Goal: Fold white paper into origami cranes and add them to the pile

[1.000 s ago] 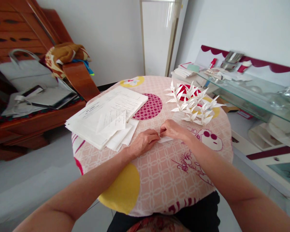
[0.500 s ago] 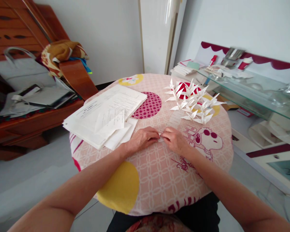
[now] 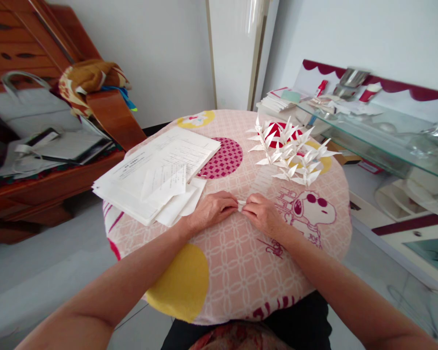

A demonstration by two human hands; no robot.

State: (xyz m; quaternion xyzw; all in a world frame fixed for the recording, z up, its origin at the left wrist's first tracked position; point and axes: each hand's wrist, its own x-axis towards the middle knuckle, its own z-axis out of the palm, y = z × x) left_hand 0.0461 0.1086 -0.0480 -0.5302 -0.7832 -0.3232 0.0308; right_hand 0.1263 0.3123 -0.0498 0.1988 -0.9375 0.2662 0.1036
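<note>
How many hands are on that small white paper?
2: the left hand and the right hand, one at each side of the small white paper; I see no others.

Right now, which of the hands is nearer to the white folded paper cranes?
Right: the right hand is on the person's side of the white folded paper cranes, apart from them; the left hand is farther left, near the stack of white printed sheets.
</note>
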